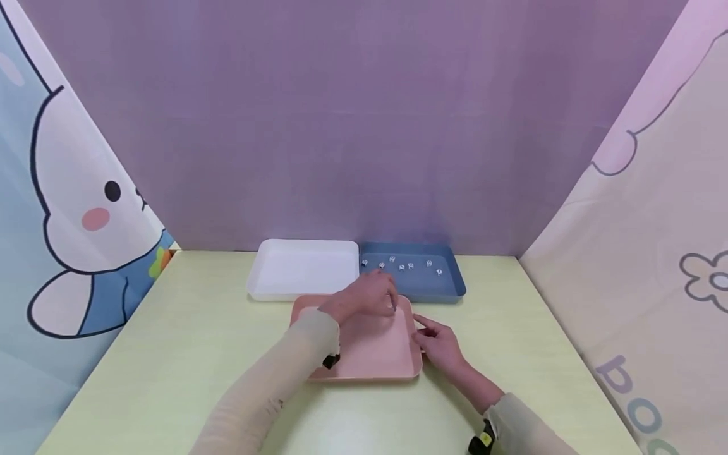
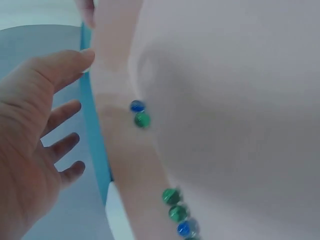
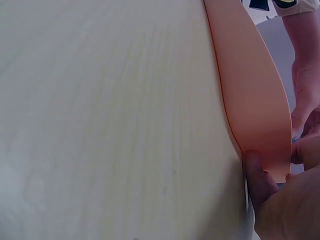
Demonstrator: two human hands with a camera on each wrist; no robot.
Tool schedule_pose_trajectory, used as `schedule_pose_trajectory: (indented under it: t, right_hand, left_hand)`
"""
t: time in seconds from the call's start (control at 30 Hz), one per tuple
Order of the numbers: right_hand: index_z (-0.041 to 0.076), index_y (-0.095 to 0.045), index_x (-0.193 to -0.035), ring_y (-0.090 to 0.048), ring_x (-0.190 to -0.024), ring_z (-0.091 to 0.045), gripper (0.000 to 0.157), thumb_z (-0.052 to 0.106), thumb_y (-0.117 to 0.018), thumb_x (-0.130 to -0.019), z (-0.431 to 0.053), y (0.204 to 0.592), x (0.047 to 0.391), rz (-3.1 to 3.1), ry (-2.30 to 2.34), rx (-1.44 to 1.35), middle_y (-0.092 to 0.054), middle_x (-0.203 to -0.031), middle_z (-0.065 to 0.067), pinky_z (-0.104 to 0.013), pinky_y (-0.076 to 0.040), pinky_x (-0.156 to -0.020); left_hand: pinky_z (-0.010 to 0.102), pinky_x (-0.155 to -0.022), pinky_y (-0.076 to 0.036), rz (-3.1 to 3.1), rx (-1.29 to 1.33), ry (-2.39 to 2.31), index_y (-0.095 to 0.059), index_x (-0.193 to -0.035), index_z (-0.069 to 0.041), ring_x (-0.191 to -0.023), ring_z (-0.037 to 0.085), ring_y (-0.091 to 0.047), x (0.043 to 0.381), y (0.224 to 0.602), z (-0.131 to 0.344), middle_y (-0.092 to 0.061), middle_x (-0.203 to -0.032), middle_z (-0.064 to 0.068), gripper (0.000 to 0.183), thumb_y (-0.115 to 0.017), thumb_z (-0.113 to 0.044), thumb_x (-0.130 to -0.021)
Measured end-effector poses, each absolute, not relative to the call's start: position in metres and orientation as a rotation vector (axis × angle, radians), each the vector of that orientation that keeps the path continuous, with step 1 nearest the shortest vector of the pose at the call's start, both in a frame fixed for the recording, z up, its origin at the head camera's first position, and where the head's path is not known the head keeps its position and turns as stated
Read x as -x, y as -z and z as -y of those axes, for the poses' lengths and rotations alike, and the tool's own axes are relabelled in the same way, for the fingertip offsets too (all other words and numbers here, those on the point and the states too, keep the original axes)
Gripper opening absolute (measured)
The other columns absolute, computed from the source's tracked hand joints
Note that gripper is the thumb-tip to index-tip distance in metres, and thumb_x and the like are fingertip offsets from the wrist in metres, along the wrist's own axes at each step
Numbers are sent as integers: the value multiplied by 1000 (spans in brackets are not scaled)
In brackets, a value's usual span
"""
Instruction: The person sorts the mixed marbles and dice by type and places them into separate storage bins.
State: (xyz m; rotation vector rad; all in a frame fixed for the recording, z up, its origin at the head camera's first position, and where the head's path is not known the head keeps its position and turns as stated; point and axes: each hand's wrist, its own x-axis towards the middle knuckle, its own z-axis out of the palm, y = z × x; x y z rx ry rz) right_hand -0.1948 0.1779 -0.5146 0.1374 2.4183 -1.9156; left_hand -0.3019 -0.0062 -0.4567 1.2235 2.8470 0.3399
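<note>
My left hand (image 1: 366, 294) reaches over the far part of a pink tray (image 1: 372, 354), fingertips pointing down near its right side. Thumb and index finger meet, pinching what looks like a small marble, mostly hidden; the other fingers are apart. Beside the right rim, my right hand (image 1: 442, 346) holds the tray wall, its thumb on the outside in the right wrist view. Along the tray's edge, the left wrist view shows green marbles (image 2: 171, 196) and blue marbles (image 2: 137, 106). Behind stands a blue tray (image 1: 421, 294) with several small shiny pieces (image 1: 411, 266) scattered inside.
A white tray (image 1: 309, 268) stands left of the blue one, their sides touching. All the trays rest on a pale yellow table (image 1: 199, 335). A purple partition (image 1: 352, 126) rises behind them, and printed cloths hang at both sides.
</note>
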Motion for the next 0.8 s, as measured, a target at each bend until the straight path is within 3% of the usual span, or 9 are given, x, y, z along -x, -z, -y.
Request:
schedule_pose_trajectory:
  t: [0.17,0.3,0.5,0.8]
  right_hand:
    - [15,-56,-121,-62,-71,-25,41,8,-60,-80,-179,516,196,-2422,1908,-179,-59,-89,-13,-34,-51,-55]
    - [15,-56,-120,-62,-69,-24,41,7,-60,-80,-180,515,196,-2426,1929,-180,-58,-88,-13,-34,-50,-55]
    - [12,-57,-119,-61,-68,-25,40,6,-61,-80,-178,513,194,-2451,1912,-149,-62,-86,-14,-32,-50,-54]
    - [16,-59,-118,-56,-62,-22,39,7,-60,-80,-175,515,192,-2526,1871,-197,-61,-80,-11,-30,-46,-49]
  left_hand:
    - [39,-98,-26,-2803,-1295,-500,-66,-72,-33,-109,12,-42,297,440,21,-53,-104,-9,5,-66,-37,-74]
    - [43,-98,-25,-2807,-1261,-588,-64,-74,-35,-118,19,-33,289,422,36,-51,-114,-2,6,-65,-40,-75]
    - [40,-97,-26,-2860,-1149,-692,-65,-78,-32,-118,18,-31,286,410,67,-47,-118,-6,7,-68,-37,-74]
    - [39,-90,-36,-2819,-836,-1196,-68,-79,-27,-106,15,-44,319,435,105,-54,-111,-3,8,-70,-33,-73]
